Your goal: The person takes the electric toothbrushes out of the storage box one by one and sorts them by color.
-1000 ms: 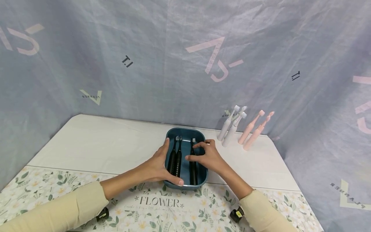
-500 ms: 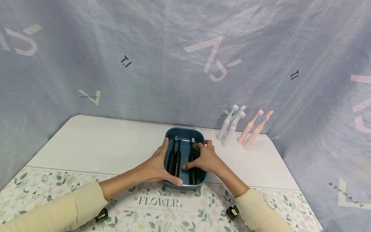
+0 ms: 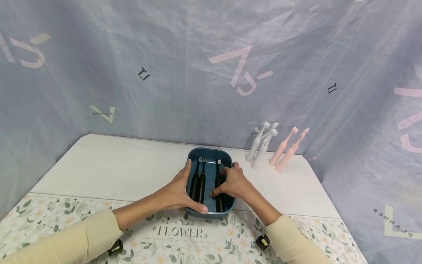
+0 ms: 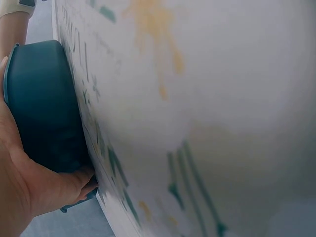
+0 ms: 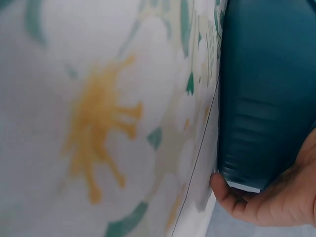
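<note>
A dark blue plastic bin (image 3: 211, 212) stands on the table with black electric toothbrushes inside. Two of them (image 3: 199, 181) lie side by side along the left wall; a third black electric toothbrush (image 3: 219, 203) lies along the right. My left hand (image 3: 179, 190) holds the bin's left side, thumb across the front rim, fingers round the outside in the left wrist view. Over the right wall reaches my right hand (image 3: 234, 183), its thumb and index finger about the third toothbrush's handle. Its other fingers (image 5: 229, 197) are outside the bin in the right wrist view.
White electric toothbrushes (image 3: 260, 152) stand upright at the back right, with pink electric toothbrushes (image 3: 285, 156) beside them. The table (image 3: 132, 165) has a white rear part and a flowered front part. Grey printed cloth (image 3: 171, 73) hangs behind and at both sides.
My right hand has moved its thumb and index finger down along the third toothbrush, from near its neck to its handle. My left hand and the bin stay in place.
</note>
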The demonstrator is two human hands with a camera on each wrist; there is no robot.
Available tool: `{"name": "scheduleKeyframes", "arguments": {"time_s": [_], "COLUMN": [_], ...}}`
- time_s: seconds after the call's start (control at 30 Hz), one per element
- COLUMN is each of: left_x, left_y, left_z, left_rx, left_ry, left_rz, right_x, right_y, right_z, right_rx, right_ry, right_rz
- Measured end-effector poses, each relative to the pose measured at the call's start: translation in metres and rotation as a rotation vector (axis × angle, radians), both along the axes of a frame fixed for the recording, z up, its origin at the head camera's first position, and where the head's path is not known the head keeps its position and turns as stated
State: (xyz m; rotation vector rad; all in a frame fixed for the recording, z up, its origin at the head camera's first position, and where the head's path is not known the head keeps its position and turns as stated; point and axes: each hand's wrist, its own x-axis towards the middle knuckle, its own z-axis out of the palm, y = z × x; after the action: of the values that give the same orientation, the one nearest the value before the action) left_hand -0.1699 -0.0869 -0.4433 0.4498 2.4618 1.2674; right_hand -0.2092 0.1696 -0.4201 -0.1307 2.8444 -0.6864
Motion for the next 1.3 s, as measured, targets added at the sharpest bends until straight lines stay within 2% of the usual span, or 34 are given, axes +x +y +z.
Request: {"name": "scheduleKeyframes", "arguments": {"time_s": [0.37, 0.53, 0.77, 0.93, 1.13, 1.3], "left_x": [0.001, 0.000, 0.000, -0.001, -0.001, -0.001], "left_y": [-0.004, -0.005, -0.003, -0.001, 0.000, 0.001], "left_z": [-0.002, -0.002, -0.004, -0.003, -0.002, -0.001], "left_rx": [0.035, 0.025, 0.014, 0.021, 0.014, -0.006], "left_ry": [-0.002, 0.003, -0.011, -0.033, -0.039, -0.039], "left_rz": [-0.004, -0.004, 0.008, 0.021, 0.032, 0.029], "right_x": [-0.006, -0.008, -0.005, -0.002, 0.002, 0.007], "right_y": [-0.004, -0.004, -0.003, -0.001, 0.003, 0.007], "right_z": [-0.001, -0.003, -0.006, -0.006, -0.007, -0.008], "right_rx": [-0.051, -0.057, -0.126, -0.157, -0.172, -0.221], "right_ry": [-0.016, -0.010, -0.015, 0.024, 0.110, 0.177], "right_rz": [0.016, 0.017, -0.002, -0.009, 0.010, -0.015]}}
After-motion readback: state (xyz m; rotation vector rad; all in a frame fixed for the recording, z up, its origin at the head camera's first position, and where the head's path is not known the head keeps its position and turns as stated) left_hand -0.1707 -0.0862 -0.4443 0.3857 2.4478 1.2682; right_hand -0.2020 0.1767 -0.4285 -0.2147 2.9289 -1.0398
